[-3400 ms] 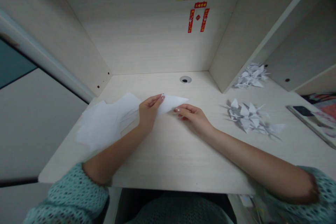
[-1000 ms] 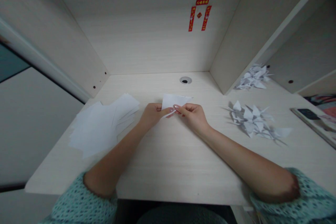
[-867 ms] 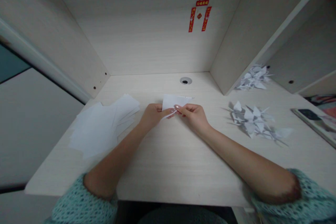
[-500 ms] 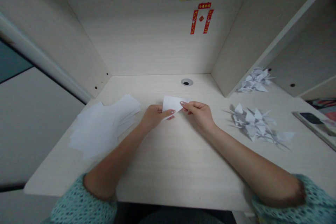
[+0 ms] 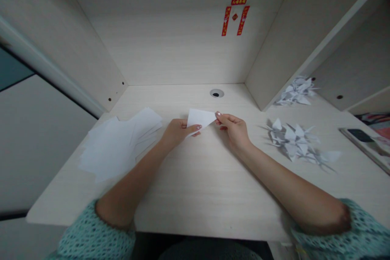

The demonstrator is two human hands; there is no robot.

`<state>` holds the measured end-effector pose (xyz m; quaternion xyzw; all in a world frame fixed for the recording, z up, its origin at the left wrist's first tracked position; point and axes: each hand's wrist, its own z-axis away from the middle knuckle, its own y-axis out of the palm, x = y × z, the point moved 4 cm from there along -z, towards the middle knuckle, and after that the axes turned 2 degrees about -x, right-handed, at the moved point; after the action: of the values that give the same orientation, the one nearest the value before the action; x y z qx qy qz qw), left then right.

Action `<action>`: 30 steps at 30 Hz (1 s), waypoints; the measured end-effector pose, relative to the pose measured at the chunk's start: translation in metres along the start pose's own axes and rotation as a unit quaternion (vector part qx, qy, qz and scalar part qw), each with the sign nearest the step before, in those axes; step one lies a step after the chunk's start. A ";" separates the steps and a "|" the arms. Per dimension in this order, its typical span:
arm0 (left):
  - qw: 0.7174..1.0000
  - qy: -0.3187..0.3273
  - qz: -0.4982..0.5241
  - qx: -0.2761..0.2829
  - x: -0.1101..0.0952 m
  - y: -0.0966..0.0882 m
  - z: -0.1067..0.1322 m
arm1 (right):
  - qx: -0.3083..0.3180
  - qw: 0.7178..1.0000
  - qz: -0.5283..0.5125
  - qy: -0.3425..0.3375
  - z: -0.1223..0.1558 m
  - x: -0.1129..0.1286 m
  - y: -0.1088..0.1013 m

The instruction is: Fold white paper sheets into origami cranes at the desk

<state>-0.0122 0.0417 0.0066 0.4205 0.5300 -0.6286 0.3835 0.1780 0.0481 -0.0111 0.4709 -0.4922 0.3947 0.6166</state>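
Folded paper pinched at both ends, hands now apart.
L hand: thumb + fingers closed on its near-left corner. R hand: fingertips nipping its right tip. Change: R fingertips, earlier touching L's, have slid out along the edge; paper spans btwn them. Judged: fold being drawn flat. Loose sheets left of L fingers; paper cranes right of R.

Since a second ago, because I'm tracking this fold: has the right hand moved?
Yes. The right hand has slid right along the folded paper, away from the left hand; its fingertips now line up with the cable hole.
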 end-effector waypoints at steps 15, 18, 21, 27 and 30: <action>0.997 -0.001 -0.068 0.022 0.008 0.002 -0.003 | 0.020 0.993 0.014 -0.117 0.000 0.001 0.002; 0.993 0.025 -0.111 0.018 0.007 0.002 -0.002 | 0.072 0.986 0.092 -0.116 0.003 -0.002 0.009; 0.992 0.032 -0.118 0.008 0.006 -0.002 -0.002 | 0.102 0.987 0.105 -0.068 0.004 -0.008 0.011; 0.998 -0.022 -0.019 -0.060 0.006 -0.017 -0.009 | 0.124 0.992 0.024 0.016 0.002 -0.017 0.012; 0.992 -0.030 0.084 -0.091 0.006 -0.017 -0.010 | 0.105 0.994 -0.012 0.034 0.006 -0.014 0.014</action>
<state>-0.0292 0.0542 0.0058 0.4080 0.5362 -0.5551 0.4877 0.1608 0.0455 -0.0220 0.5251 -0.4207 0.4524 0.5853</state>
